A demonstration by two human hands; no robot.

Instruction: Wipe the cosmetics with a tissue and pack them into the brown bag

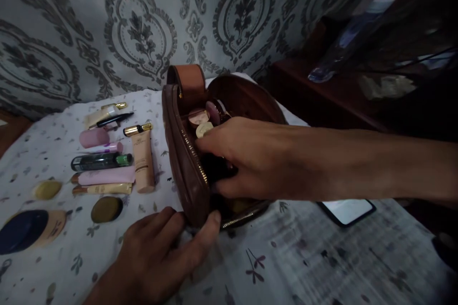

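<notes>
Centrally, the brown bag point(185, 171) lies open. Apparent step: the right hand point(246, 155) reaches inside, thumb and fingers apart; any grip cannot be confirmed in shadow. The left hand point(159, 248) holds the near corner. Withdrawal would call for clearing the zipper point(196, 158). Cosmetics point(143, 164) lie left.

Bare hands point(153, 250): two
Brown leather zip bag point(189, 186): one
Wide beige squeeze tube point(143, 164): one
Rounded pink container point(94, 138): one
Dark green cylinder point(93, 162): one
Small flat rounds point(106, 209), yellow and olive: two
Navy-lidded beige compact point(26, 231): one
Black-edged phone point(347, 212): one
Clear plastic bottle point(350, 39): one
</notes>
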